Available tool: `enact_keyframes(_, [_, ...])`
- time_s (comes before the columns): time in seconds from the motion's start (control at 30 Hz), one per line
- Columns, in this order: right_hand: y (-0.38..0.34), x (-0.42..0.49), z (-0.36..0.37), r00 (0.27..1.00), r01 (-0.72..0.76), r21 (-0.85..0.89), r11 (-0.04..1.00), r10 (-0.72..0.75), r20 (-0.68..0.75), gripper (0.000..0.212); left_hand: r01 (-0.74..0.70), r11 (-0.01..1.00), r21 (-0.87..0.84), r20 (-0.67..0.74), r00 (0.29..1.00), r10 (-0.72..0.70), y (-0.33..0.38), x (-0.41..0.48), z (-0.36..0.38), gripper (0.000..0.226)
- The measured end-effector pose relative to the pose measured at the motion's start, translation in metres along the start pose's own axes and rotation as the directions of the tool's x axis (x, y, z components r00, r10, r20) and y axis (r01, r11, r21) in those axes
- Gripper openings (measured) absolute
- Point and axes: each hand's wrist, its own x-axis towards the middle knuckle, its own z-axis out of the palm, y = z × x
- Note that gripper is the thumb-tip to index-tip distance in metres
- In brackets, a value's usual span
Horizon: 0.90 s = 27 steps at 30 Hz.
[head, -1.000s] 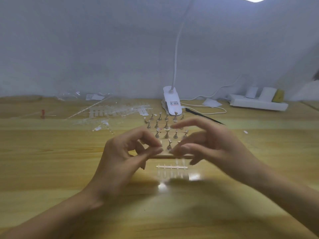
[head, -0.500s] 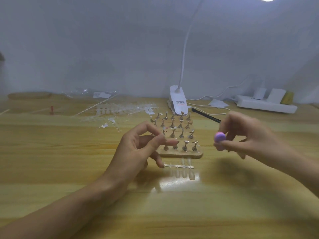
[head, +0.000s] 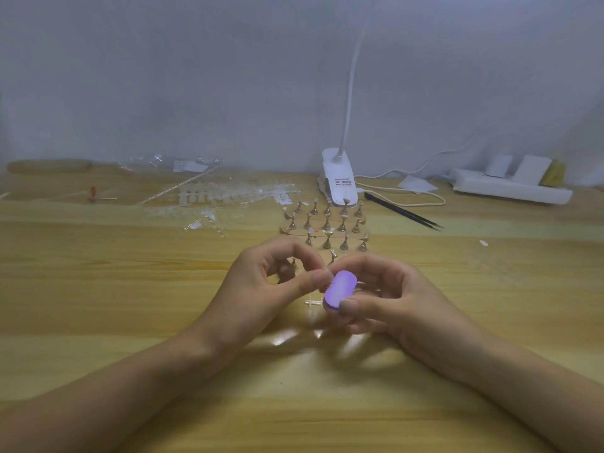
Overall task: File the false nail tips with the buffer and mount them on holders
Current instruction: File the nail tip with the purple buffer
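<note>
False nail tips of clear plastic, joined on a thin strip [head: 313, 302], lay on the pale wooden table [head: 130, 322] just under the hands. The left hand [head: 271, 286] pinched thumb to forefinger, presumably on one loose tip, though that was too small to make out. The right hand [head: 395, 302] gripped the small purple oval buffer [head: 341, 285] between thumb and curled fingers, its face against the left fingertips. Behind stood rows of small metal holders [head: 327, 223] on wooden bases. Filing well likely called for short, light strokes along the tip's edge, with a firm pinch so it could not flick away.
</note>
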Motion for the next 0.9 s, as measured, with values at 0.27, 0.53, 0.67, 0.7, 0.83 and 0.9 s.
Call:
enact_keyframes(0.27, [-0.0005,0.0034,-0.001,1.0,0.001,0.109,0.994,0.001,-0.017,0.038,-0.094,0.995,0.034,0.03,0.995,0.093,0.0025,-0.0022,0.0006,0.015])
enact_keyframes(0.53, [-0.0002,0.0019,0.0046,0.999,0.053,0.127,0.991,-0.051,-0.02,0.026,-0.111,0.991,0.07,-0.002,0.994,0.111,0.005,-0.0026,0.0021,0.008])
enact_keyframes(0.67, [0.0007,0.0013,0.0013,0.99,0.069,0.168,0.983,-0.047,-0.13,0.026,-0.115,0.992,0.057,-0.016,0.993,0.116,0.0046,-0.0023,0.0007,0.011])
enact_keyframes(0.7, [0.0011,0.0007,0.0025,0.996,0.059,0.14,0.988,-0.049,-0.078,0.027,-0.119,0.991,0.063,-0.01,0.993,0.12,0.0045,-0.0025,0.0009,0.012])
enact_keyframes(0.83, [0.0001,0.0011,0.0042,0.989,0.08,0.152,0.985,-0.06,-0.133,0.028,-0.116,0.99,0.076,0.005,0.993,0.116,0.0042,-0.0027,0.0012,0.01])
enact_keyframes(0.9, [0.0008,0.0008,0.0031,0.988,0.076,0.151,0.986,-0.054,-0.147,0.033,-0.113,0.991,0.075,-0.01,0.993,0.114,0.0041,-0.0027,0.0013,0.009])
